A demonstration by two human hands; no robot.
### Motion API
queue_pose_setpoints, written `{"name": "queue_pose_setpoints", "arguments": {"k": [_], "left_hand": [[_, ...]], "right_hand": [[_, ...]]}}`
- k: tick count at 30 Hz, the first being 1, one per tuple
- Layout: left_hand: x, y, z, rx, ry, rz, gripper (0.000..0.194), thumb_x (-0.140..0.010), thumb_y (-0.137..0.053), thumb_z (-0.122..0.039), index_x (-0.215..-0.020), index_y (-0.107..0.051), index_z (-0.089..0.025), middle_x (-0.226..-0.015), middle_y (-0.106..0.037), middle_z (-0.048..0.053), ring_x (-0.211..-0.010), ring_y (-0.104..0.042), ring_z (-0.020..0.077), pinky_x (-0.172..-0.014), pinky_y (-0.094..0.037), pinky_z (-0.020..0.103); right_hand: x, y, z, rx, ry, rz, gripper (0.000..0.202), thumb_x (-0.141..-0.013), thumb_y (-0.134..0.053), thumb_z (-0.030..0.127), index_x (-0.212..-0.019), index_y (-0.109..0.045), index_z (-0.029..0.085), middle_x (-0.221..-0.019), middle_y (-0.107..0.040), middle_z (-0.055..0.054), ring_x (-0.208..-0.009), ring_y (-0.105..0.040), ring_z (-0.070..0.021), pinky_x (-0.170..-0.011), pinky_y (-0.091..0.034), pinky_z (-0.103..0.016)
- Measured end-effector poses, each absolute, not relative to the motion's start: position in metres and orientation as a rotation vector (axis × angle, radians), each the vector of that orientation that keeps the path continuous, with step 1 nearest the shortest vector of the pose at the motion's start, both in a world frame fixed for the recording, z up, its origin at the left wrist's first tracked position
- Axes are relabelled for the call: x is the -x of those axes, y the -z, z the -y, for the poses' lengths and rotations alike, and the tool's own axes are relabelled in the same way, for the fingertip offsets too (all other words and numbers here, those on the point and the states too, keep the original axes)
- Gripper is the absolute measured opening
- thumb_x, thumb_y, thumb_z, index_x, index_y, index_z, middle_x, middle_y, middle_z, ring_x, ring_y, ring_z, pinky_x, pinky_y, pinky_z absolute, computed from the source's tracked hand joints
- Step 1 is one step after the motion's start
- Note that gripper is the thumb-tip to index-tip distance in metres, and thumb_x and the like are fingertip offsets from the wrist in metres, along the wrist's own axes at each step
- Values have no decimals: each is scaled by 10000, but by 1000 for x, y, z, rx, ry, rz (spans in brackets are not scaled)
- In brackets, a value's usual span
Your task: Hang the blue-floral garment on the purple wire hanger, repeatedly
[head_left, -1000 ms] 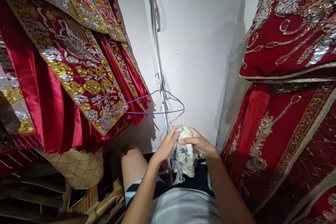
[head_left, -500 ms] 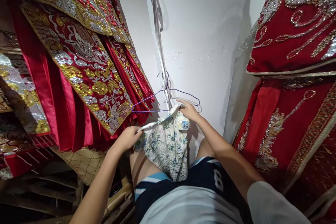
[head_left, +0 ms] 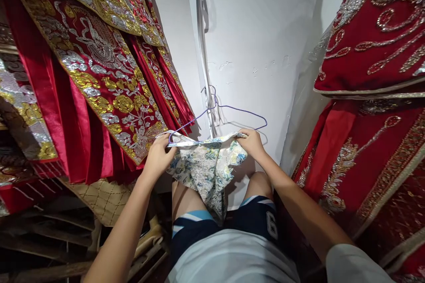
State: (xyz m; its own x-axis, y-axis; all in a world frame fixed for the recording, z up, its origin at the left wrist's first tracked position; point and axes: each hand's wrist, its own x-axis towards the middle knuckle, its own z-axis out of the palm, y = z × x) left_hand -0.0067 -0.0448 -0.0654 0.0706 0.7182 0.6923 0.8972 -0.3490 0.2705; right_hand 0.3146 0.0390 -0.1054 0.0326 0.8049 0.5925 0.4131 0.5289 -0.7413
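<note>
A white floral garment (head_left: 206,166) with blue and green print hangs stretched between my hands by its top band. My left hand (head_left: 158,154) is closed on the band's left end, beside the left end of a thin purple wire hanger (head_left: 241,108), which dips into the opening there. On the other side my right hand (head_left: 252,143) pinches the band's right part. The hanger's right end sticks out free above that hand. Its hook is on an upright white metal strip (head_left: 202,48) against the wall.
Red costumes with gold and silver sequins (head_left: 122,104) hang at the left. More red beaded costumes (head_left: 375,70) hang close on the right. A pale wall (head_left: 259,22) stands ahead. Bamboo-like furniture (head_left: 63,230) is at the lower left.
Both hands have raised the garment toward the hanger and pulled its band wider and straighter. The hanger's left end now sits in the opening, while before the garment hung below it.
</note>
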Motion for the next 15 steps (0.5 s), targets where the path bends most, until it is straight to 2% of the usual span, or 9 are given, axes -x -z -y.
{"name": "queue_pose_setpoints", "arguments": {"k": [4,7,10,12,15], "left_hand": [[12,56,55,2083,1109,1651,163,-786,-506,-285,-699,-599,-183,-1273,-650,138,-1243,-547,319,-1099,-392,417],[11,45,52,2092,1130,1592,186,-812,-474,-283,-651,-509,-197,-1300,-631,138,-1258,-531,312,-1099,-380,417],[1,32,35,2162,1215,1493,180,-868,-414,-281,-788,-548,-191,-1293,-621,118,-1237,-532,280,-1075,-384,403],[-10,26,18,2243,1243,1471,194,-880,-396,-252,-940,-567,-184,-1191,-646,107,-1124,-578,251,-997,-429,378],[-21,24,-5,2296,1238,1485,321,-858,-384,-176,-1134,-548,-163,-1067,-636,96,-999,-591,226,-912,-451,348]], "right_hand": [[-312,108,-37,1058,-438,1583,126,-656,-581,223,-666,-697,174,-648,-659,-6,-649,-568,-177,-598,-379,-259],[-310,108,-36,1051,-452,1575,127,-654,-572,218,-657,-689,169,-626,-637,-3,-642,-556,-172,-595,-375,-258],[-307,108,-33,1041,-465,1583,112,-656,-562,219,-615,-652,164,-576,-582,5,-603,-512,-155,-568,-350,-255],[-304,109,-28,1004,-509,1604,115,-662,-559,227,-605,-636,164,-560,-557,9,-581,-490,-148,-551,-339,-255],[-302,112,-18,907,-607,1632,102,-648,-561,211,-651,-652,164,-616,-600,-3,-616,-530,-160,-571,-371,-258]]}}
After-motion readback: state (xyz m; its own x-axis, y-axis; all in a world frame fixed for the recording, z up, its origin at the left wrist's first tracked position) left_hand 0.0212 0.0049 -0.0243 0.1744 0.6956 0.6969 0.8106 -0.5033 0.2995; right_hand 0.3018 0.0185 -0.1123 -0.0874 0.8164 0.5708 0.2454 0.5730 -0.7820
